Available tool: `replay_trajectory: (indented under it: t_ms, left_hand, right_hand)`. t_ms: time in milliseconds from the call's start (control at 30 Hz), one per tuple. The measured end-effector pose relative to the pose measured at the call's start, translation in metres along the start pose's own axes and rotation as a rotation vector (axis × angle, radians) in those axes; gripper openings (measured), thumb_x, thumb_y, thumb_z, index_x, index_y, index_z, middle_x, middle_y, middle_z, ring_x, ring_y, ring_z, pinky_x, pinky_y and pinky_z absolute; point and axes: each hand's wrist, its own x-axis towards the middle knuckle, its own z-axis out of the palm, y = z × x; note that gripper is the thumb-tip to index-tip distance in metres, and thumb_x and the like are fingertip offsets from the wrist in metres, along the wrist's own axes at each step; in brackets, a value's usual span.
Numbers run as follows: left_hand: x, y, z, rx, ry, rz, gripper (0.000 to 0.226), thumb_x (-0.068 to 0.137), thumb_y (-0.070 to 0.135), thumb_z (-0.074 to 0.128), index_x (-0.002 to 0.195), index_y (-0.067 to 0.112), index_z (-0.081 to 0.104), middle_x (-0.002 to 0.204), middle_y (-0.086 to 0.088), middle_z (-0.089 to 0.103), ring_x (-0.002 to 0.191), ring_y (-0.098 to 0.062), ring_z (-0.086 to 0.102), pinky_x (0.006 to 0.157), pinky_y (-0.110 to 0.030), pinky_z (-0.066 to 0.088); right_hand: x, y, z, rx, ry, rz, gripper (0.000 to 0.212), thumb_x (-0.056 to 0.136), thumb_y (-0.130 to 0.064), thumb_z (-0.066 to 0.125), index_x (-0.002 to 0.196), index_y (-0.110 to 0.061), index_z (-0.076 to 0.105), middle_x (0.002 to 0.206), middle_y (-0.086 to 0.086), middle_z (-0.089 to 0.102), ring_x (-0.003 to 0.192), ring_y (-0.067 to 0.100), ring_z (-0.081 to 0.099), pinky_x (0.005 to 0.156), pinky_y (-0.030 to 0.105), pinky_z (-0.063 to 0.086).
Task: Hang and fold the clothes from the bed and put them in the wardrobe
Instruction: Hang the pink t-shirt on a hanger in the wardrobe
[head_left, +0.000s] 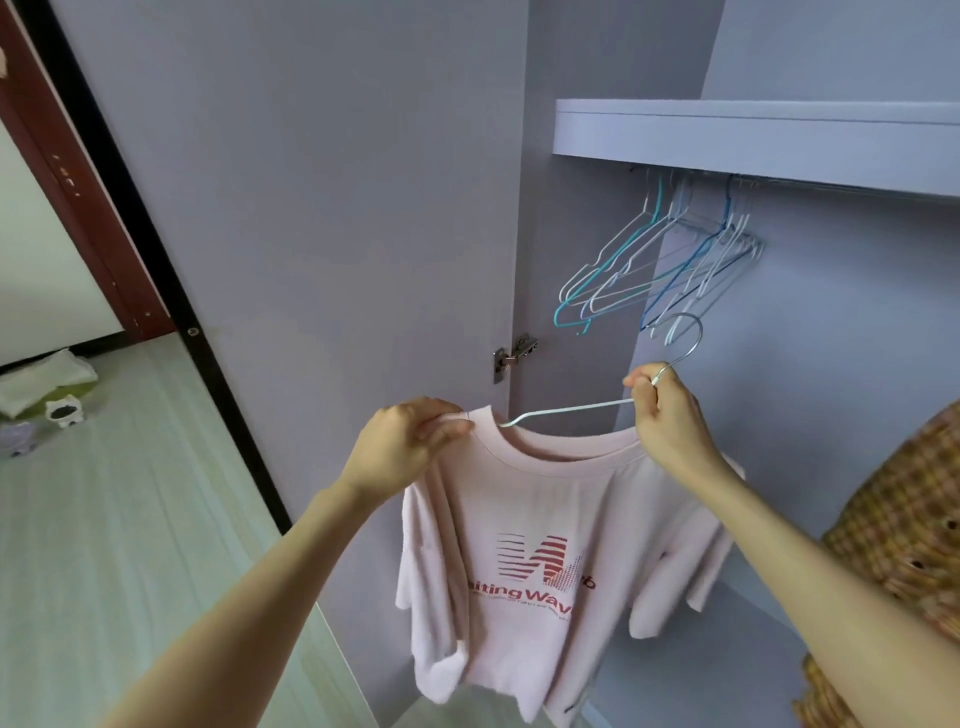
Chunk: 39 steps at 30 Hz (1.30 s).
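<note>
A pale pink T-shirt with red print hangs in front of the open wardrobe. A white wire hanger sits partly inside its neck, with one arm bare above the collar. My left hand pinches the shirt's collar at its left shoulder. My right hand grips the hanger at the base of its hook, and the hook points up below the rail.
Several bare wire hangers in white, teal and blue hang from the rail under the wardrobe shelf. The open wardrobe door stands to the left. A checked orange garment hangs at the right edge. Small items lie on the floor at the far left.
</note>
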Motion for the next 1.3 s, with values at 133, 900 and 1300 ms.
replay_trajectory:
  t_ms: [133, 900, 1300]
  left_hand:
    - [0.001, 0.008, 0.008, 0.049, -0.01, 0.036, 0.017, 0.093, 0.025, 0.057, 0.091, 0.018, 0.072, 0.093, 0.009, 0.068, 0.084, -0.018, 0.061, 0.078, -0.031, 0.047]
    - [0.005, 0.02, 0.019, 0.143, 0.171, 0.093, 0.01, 0.088, 0.025, 0.063, 0.084, 0.022, 0.073, 0.088, 0.01, 0.071, 0.083, -0.016, 0.063, 0.069, -0.025, 0.044]
    - [0.004, 0.016, 0.041, 0.185, -0.012, 0.012, 0.02, 0.095, 0.025, 0.048, 0.091, 0.021, 0.066, 0.079, 0.003, 0.069, 0.082, -0.027, 0.061, 0.069, -0.031, 0.043]
  right_hand:
    - [-0.004, -0.001, 0.002, -0.032, -0.025, -0.042, 0.02, 0.094, 0.004, 0.036, 0.096, 0.009, 0.055, 0.102, 0.019, 0.062, 0.093, 0.035, 0.058, 0.074, 0.022, 0.031]
    - [-0.011, -0.003, 0.0, -0.088, -0.08, -0.056, 0.018, 0.095, 0.0, 0.038, 0.095, 0.002, 0.056, 0.101, 0.016, 0.062, 0.093, 0.036, 0.057, 0.078, 0.028, 0.033]
    - [-0.018, -0.026, 0.008, 0.218, -0.263, -0.026, 0.019, 0.093, -0.002, 0.049, 0.109, -0.003, 0.058, 0.08, -0.006, 0.059, 0.073, 0.013, 0.057, 0.071, 0.011, 0.041]
